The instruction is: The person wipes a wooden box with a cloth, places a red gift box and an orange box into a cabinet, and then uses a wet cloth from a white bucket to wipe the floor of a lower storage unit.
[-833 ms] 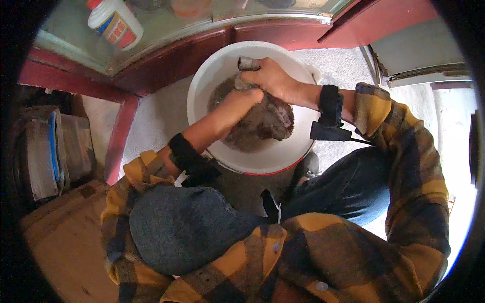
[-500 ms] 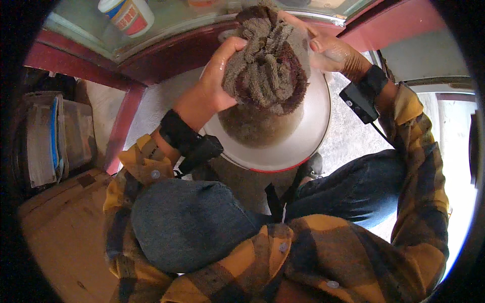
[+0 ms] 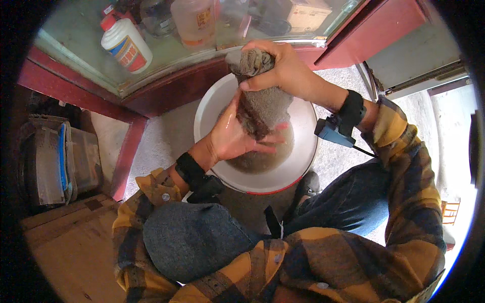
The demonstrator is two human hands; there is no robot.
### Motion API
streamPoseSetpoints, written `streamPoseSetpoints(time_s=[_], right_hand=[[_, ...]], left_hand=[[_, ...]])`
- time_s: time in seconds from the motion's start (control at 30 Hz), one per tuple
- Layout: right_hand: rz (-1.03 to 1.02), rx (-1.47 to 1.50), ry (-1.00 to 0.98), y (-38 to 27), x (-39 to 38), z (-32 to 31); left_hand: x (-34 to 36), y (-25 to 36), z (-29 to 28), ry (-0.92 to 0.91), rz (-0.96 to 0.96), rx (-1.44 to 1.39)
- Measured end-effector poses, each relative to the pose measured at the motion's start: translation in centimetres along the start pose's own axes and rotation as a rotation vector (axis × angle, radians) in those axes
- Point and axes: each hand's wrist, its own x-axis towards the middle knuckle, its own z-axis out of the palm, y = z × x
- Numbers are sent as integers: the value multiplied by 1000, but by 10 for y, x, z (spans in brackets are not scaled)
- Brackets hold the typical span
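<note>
A wet, brownish-grey towel (image 3: 270, 103) with a dark reddish border hangs bunched over a white basin (image 3: 206, 113). My right hand (image 3: 287, 71) is closed round its upper part, thumb and fingers pressing the folds. Beneath and to the left, my left hand (image 3: 228, 134) lies palm up with its fingers spread, touching the towel's lower end. Part of those fingers is hidden behind the cloth. Murky brown water (image 3: 265, 160) covers the bottom of the basin, which stands on the floor between my legs and has a red patch on its near rim.
Behind the basin runs a glass-fronted cabinet (image 3: 166, 93) with a dark red frame; a white bottle (image 3: 127, 46) and a clear jug (image 3: 194, 22) are behind the glass. At left stand a grey plastic bin (image 3: 83, 156) and a cardboard box (image 3: 76, 247).
The towel has gone from a wide bundle between both hands to a narrower one in my right hand. My left hand has dropped lower and spread its fingers. The view has shifted, showing more cabinet.
</note>
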Motion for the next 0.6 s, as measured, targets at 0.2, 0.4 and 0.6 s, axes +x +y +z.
streamPoseSetpoints(time_s=[0.2,0.4,0.6], right_hand=[[-408,-346,325,7,3,16],[-29,392,244,6,-8,13],[323,803,443,36,-14,43]], left_hand=[[-7,12,27,67,402,65],[-11,9,42,359,692,433],[8,-10,46,576,1055,934]])
